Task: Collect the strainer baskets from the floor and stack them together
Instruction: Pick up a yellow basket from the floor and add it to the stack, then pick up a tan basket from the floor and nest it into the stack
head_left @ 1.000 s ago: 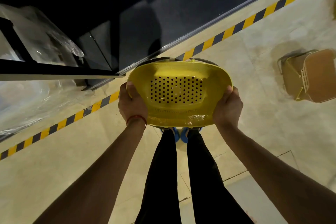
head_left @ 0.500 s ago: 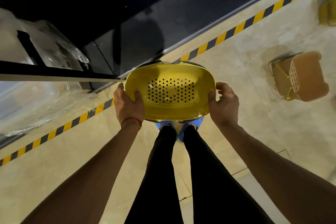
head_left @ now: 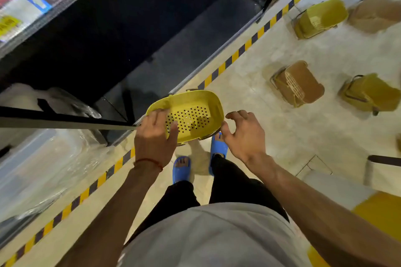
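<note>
At the far left, the dark shelf rail (head_left: 65,122) and the plastic-wrapped goods beneath it sit close beside the person. Their edge runs right up to the carried basket, so there is little room to swing that way. The left hand (head_left: 154,136) now carries the yellow strainer basket (head_left: 195,99) alone. Its grip is closed over the near-left rim, with the thumb down inside on the perforated base. The basket is held in the air above the blue slippers (head_left: 181,169) and tipped so that its inside faces the camera. Half a second ago both hands clasped its ends. The right hand (head_left: 243,136) has since let go and now hovers just beside the right end, its grip wide, fingers spread and holding nothing. That probably frees it to pick up the next piece. The view has also swung up along the striped floor tape (head_left: 240,50), bringing more baskets into sight on the open floor (head_left: 282,136) to the right. Nearest is a brown basket (head_left: 301,86), with a yellow basket (head_left: 371,93) beside it. Farther off lie another yellow one (head_left: 323,17) and another brown one (head_left: 377,15). All four lie well apart with bare tile between them, so the way to the right looks open, while a cropped yellow shape fills the lower right corner.
</note>
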`<state>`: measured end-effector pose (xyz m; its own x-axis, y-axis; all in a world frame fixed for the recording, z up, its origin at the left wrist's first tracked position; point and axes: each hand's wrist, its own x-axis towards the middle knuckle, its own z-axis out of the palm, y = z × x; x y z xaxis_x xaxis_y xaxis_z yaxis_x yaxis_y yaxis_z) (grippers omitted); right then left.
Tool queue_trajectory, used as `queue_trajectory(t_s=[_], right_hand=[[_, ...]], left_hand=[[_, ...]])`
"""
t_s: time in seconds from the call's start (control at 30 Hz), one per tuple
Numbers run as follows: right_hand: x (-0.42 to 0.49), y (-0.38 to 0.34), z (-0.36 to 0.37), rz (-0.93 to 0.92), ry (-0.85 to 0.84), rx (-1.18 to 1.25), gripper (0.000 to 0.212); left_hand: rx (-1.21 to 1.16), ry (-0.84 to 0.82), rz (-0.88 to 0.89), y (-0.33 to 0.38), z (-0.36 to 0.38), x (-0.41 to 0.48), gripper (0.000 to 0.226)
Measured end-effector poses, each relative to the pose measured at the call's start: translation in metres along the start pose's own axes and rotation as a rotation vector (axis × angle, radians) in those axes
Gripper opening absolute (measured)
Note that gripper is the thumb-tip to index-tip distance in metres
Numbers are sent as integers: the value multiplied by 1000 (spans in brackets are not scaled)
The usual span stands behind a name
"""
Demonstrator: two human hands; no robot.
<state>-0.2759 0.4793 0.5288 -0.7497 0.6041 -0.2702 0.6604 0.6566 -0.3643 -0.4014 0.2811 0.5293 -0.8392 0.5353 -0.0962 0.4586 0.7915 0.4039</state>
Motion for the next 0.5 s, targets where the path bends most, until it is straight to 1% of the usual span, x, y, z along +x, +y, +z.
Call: queue_trajectory(t_s=[0.17, 0.27, 0.33, 0.4, 0.5], right_hand=[[-59, -22, -21, 51, 171, 46, 30], [-92, -26, -36, 85, 209, 43, 37], [-112, -27, -46, 111, 239, 32, 38], [-130, -23, -55, 140, 275, 24, 37], [-152, -10, -70, 185, 343, 1, 34]], left_hand=[[59, -103, 213, 4, -47, -12, 38], [96, -163, 339, 14, -67, -19, 39], [113, -196, 381, 25, -77, -22, 38], [143, -213, 422, 40, -83, -23, 40], [165, -210, 573, 63, -82, -25, 39]])
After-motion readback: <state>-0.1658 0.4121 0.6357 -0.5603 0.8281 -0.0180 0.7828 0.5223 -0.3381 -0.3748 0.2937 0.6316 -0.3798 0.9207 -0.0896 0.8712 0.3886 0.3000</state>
